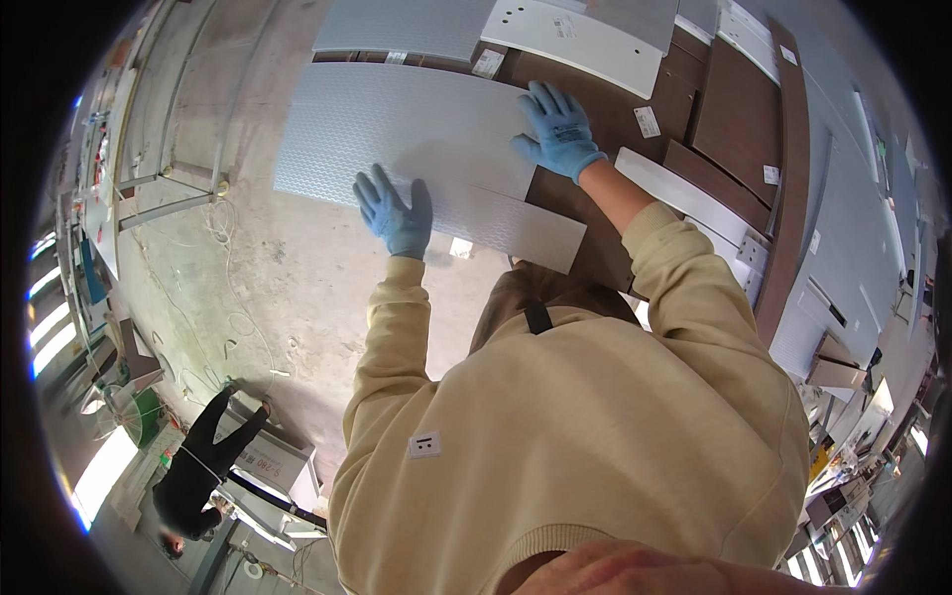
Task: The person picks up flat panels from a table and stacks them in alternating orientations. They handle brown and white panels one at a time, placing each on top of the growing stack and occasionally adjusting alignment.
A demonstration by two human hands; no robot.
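This looks like a workshop or factory hall: textured grey panels (426, 119), brown panels (739, 129) and a white panel (585, 45) with holes lie in overlapping layers, several bearing paper labels (647, 122). Cables (263, 337) trail over the stained concrete floor (307, 297), near a metal frame (164, 211) and a co-worker (186, 491) in black.

Head view: fisheye worn above the torso (585, 426), facing steeply down, with left hand (399, 220) and right hand (563, 137) at close range.
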